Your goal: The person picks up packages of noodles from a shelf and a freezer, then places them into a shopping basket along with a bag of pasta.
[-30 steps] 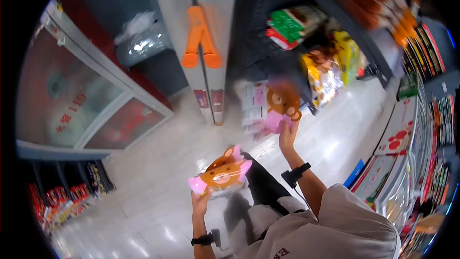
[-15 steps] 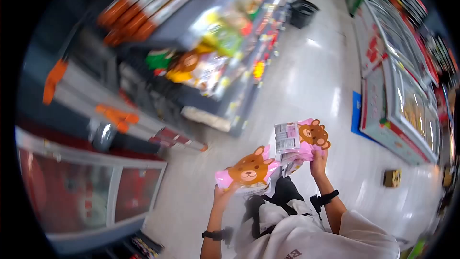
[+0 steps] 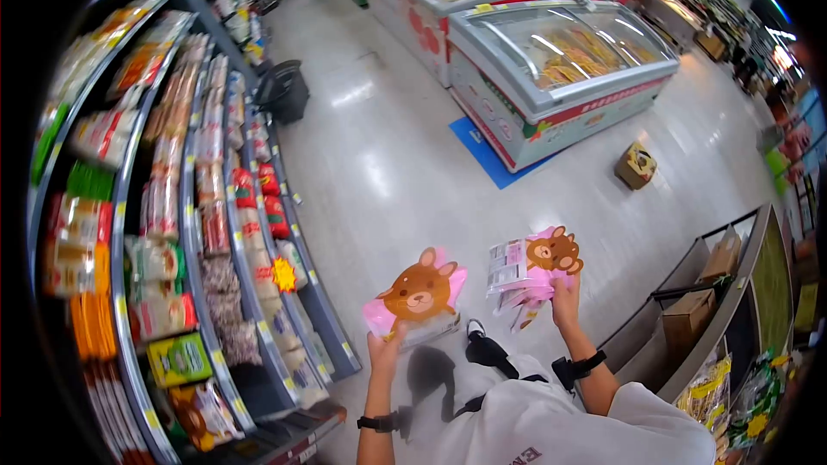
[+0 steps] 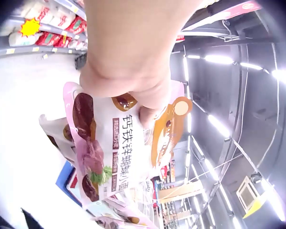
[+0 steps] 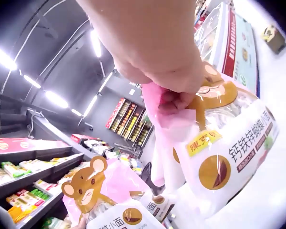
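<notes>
My left hand (image 3: pixel 385 350) grips the lower edge of a pink packet with a brown bear face (image 3: pixel 418 296), held up in front of me. In the left wrist view my left hand (image 4: pixel 133 71) pinches the bear packet (image 4: pixel 115 151), which carries printed text. My right hand (image 3: pixel 565 301) holds a bunch of similar pink bear packets (image 3: pixel 534 267) a little to the right, one showing its white label side. Seen from the right wrist, my right hand (image 5: pixel 171 81) pinches the pink bear packets (image 5: pixel 214 138), with the left-hand bear packet (image 5: pixel 97 191) lower left.
Shelves of packaged food (image 3: pixel 172 232) run along my left. A glass-topped chest freezer (image 3: pixel 551 77) stands ahead, with a blue mat (image 3: pixel 491 151) and a small box (image 3: pixel 636 165) on the shiny floor. Cardboard boxes on a low shelf (image 3: pixel 698 310) are at my right.
My head view has swung round from a shelf end and glass cabinet to the open aisle and freezers. Both hands keep their packets; the right hand has come down level with the left.
</notes>
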A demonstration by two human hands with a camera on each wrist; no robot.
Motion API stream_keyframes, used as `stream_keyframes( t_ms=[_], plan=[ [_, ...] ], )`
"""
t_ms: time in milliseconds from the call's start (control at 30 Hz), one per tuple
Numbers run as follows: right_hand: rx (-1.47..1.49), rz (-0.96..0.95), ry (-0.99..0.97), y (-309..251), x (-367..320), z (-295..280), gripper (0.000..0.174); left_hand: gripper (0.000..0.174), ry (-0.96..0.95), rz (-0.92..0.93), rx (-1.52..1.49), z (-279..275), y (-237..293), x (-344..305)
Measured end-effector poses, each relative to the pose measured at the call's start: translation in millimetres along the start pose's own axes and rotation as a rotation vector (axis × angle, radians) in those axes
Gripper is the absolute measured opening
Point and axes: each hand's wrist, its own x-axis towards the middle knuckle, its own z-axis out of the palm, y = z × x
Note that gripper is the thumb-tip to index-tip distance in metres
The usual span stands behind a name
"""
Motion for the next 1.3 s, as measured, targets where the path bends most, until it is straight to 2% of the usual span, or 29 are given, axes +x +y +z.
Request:
stream_keyframes(
  t_ms=[67,133,167,200,267,300,367,400,467,533,567,600,633,667,700,733,767,800,867,933,1000,1067,1133,1167,1200,1267,1300],
  plan=[
    [0.158,0.051,0.132,-8,44,5,0.056,0.034,-0.039,-0.002,0.074,25,4,61],
    [0.191,0.051,0.244,-12,68,6,0.054,0.034,-0.034,-0.090,0.160,33,1,107],
    [0.038,0.001,0.304,-7,83,4,0.056,0.035,-0.047,-0.131,0.166,42,5,132],
    [-0.120,-0.047,0.371,-5,101,0,0.059,0.040,-0.024,-0.248,0.128,46,2,159],
    [-0.281,-0.117,0.465,2,136,11,0.062,0.053,-0.115,-0.108,-0.051,51,1,214],
    [-0.295,-0.136,0.520,-2,153,15,0.062,0.058,-0.103,-0.153,-0.005,50,-3,244],
    [-0.045,-0.071,0.558,-14,186,38,0.060,0.059,-0.150,-0.194,-0.009,71,40,296],
    [-0.059,-0.074,0.571,-14,198,44,0.060,0.060,-0.148,-0.234,0.004,74,60,318],
    [0.080,0.034,0.687,-4,237,75,0.056,0.062,-0.143,-0.206,0.016,61,63,385],
    [0.145,0.003,0.662,-30,274,90,0.053,0.060,-0.257,-0.059,0.064,87,83,439],
    [0.232,0.061,0.678,-40,287,94,0.053,0.060,-0.266,-0.070,0.069,106,97,462],
    [0.320,0.129,0.693,-47,301,101,0.053,0.056,-0.339,-0.170,0.059,129,113,493],
    [0.288,0.102,0.670,-41,315,100,0.053,0.052,-0.400,-0.273,0.061,147,126,518],
    [0.358,0.131,0.698,-38,329,100,0.052,0.042,-0.229,-0.226,0.164,163,115,541],
    [0.345,0.152,0.713,-30,340,123,0.049,0.038,-0.400,-0.175,0.235,162,121,572],
    [0.390,0.149,0.690,-21,355,119,0.046,0.037,-0.465,-0.064,0.202,175,105,604],
    [0.383,0.202,0.738,-50,371,135,0.044,0.037,-0.497,-0.037,0.196,206,122,619],
    [0.405,0.211,0.752,-55,393,143,0.044,0.037,-0.509,-0.033,0.219,232,131,644],
    [0.357,0.160,0.739,-54,436,148,0.045,0.038,-0.569,-0.186,0.216,272,140,683],
    [0.350,0.206,0.695,-40,479,151,0.047,0.037,-0.524,-0.236,0.281,291,154,716],
    [0.311,0.231,0.759,-26,513,163,0.051,0.037,-0.481,-0.282,0.349,308,168,741],
    [0.327,0.221,0.769,-25,565,165,0.053,0.034,-0.455,-0.079,0.188,348,172,776],
    [0.272,0.195,0.702,-8,591,162,0.053,0.030,-0.487,-0.197,0.212,349,161,822],
    [0.295,0.225,0.726,-9,603,167,0.054,0.029,-0.477,-0.250,0.231,352,158,848],
    [0.322,0.241,0.748,-31,618,178,0.055,0.027,-0.437,-0.265,0.254,382,190,842],
    [0.335,0.277,0.778,-41,650,188,0.051,0.029,-0.483,-0.313,0.375,391,189,891],
    [0.333,0.283,0.832,-41,667,188,0.047,0.028,-0.503,-0.332,0.297,412,190,905]
  ],
)
